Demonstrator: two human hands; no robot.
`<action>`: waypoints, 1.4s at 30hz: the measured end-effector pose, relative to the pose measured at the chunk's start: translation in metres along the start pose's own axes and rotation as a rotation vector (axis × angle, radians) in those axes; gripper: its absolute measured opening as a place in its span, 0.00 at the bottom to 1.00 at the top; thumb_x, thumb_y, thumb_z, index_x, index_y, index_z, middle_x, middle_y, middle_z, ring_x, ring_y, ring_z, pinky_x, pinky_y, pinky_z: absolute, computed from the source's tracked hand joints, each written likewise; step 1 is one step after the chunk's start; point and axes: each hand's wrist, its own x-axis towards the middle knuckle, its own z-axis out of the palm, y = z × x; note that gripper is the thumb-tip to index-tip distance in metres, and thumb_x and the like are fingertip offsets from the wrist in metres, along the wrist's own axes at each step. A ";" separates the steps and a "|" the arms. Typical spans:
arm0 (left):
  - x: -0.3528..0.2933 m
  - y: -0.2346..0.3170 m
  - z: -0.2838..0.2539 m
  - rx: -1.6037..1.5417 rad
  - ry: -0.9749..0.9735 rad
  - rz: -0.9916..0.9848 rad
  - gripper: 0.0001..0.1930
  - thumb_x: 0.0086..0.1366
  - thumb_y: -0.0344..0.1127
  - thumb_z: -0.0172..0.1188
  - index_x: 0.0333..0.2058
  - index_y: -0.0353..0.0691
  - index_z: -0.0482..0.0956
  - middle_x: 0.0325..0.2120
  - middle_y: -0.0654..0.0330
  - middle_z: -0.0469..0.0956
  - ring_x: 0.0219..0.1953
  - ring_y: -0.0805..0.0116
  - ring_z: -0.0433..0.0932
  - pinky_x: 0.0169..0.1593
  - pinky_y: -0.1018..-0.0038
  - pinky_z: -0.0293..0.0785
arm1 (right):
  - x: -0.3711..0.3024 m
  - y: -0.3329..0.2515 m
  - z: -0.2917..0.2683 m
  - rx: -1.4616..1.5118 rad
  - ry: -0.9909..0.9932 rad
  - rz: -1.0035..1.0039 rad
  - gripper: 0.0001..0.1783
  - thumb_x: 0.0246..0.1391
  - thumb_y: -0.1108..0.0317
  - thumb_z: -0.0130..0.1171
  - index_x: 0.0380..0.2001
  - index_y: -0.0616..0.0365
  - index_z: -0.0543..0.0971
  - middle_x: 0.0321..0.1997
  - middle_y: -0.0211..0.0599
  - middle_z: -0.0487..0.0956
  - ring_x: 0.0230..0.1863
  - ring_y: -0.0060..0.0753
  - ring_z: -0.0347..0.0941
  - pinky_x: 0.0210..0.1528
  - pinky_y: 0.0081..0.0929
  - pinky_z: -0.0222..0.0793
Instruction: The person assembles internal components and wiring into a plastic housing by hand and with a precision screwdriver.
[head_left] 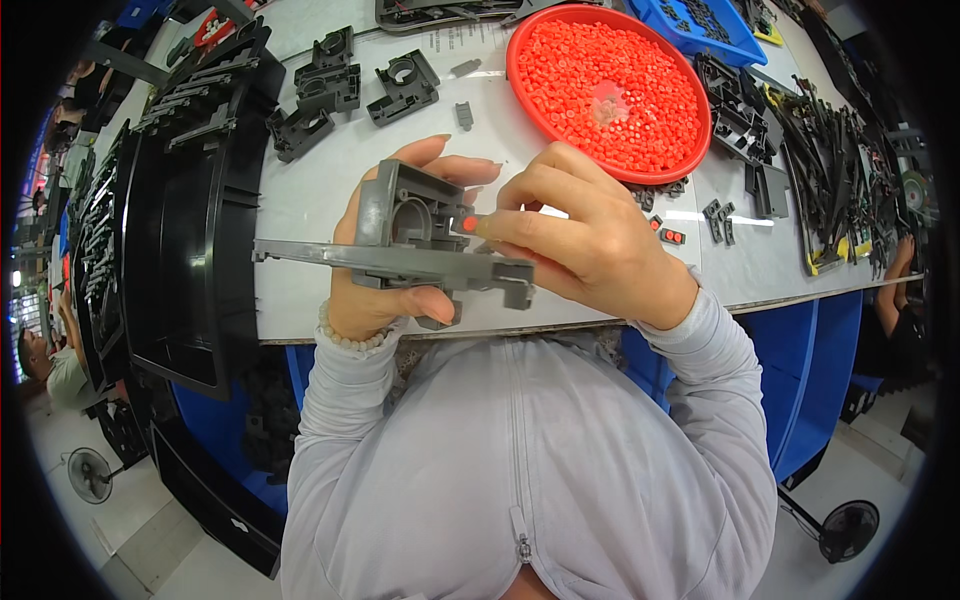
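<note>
My left hand (362, 303) is closed around a dark grey plastic housing (376, 212) with a round opening, thumb at the near side and fingers behind. A long, thin grey arm (420, 264) runs across the housing's near side and sticks out to the left. At the housing's right side, my right hand (605, 232) pinches a small dark grey piece with a red insert (468, 224). The fingertips partly cover this piece; whether it is seated in the housing I cannot tell.
Ahead stands a red round tray (517, 90) full of small red caps. Loose grey housings (403, 88) lie behind my left hand. A black bin (165, 260) stands at left. Small pieces with red inserts (672, 237) and long grey strips (825, 170) lie at right.
</note>
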 end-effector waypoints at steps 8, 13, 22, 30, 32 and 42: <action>0.000 0.000 0.003 -0.009 -0.046 -0.109 0.53 0.31 0.48 0.78 0.56 0.33 0.59 0.47 0.48 0.71 0.45 0.66 0.74 0.47 0.73 0.74 | 0.006 0.000 -0.011 -0.037 -0.160 -0.018 0.06 0.33 0.75 0.59 0.20 0.61 0.74 0.26 0.32 0.71 0.32 0.32 0.66 0.32 0.25 0.67; 0.000 0.002 0.003 -0.005 -0.048 -0.153 0.52 0.31 0.45 0.79 0.55 0.33 0.61 0.49 0.50 0.70 0.46 0.65 0.73 0.48 0.72 0.73 | 0.009 0.002 -0.011 -0.045 -0.182 -0.058 0.04 0.35 0.75 0.57 0.19 0.62 0.74 0.27 0.33 0.71 0.32 0.32 0.66 0.32 0.26 0.67; -0.002 -0.002 0.002 0.066 -0.067 -0.157 0.47 0.33 0.42 0.78 0.53 0.34 0.63 0.50 0.52 0.70 0.50 0.66 0.70 0.51 0.71 0.70 | 0.004 0.004 -0.004 -0.079 -0.222 -0.058 0.05 0.34 0.74 0.57 0.20 0.61 0.74 0.27 0.34 0.68 0.34 0.34 0.65 0.33 0.27 0.68; 0.000 -0.002 0.004 -0.060 0.016 -0.136 0.48 0.32 0.43 0.78 0.52 0.33 0.62 0.51 0.48 0.69 0.52 0.62 0.70 0.53 0.69 0.70 | 0.010 0.001 -0.013 -0.050 -0.272 -0.030 0.05 0.36 0.75 0.57 0.21 0.62 0.75 0.28 0.33 0.69 0.35 0.34 0.65 0.35 0.26 0.68; 0.001 -0.003 0.003 -0.061 0.005 -0.107 0.48 0.33 0.44 0.78 0.52 0.33 0.61 0.51 0.46 0.69 0.53 0.58 0.70 0.53 0.68 0.69 | 0.007 0.001 -0.009 -0.048 -0.251 -0.022 0.05 0.36 0.75 0.57 0.22 0.62 0.75 0.29 0.33 0.69 0.35 0.34 0.65 0.35 0.26 0.68; -0.001 -0.005 0.005 -0.111 0.031 -0.145 0.49 0.34 0.45 0.77 0.53 0.32 0.60 0.52 0.43 0.66 0.56 0.52 0.67 0.57 0.62 0.65 | -0.009 0.007 0.013 0.037 -0.083 0.018 0.11 0.36 0.76 0.58 0.29 0.60 0.76 0.33 0.33 0.72 0.35 0.35 0.65 0.33 0.27 0.67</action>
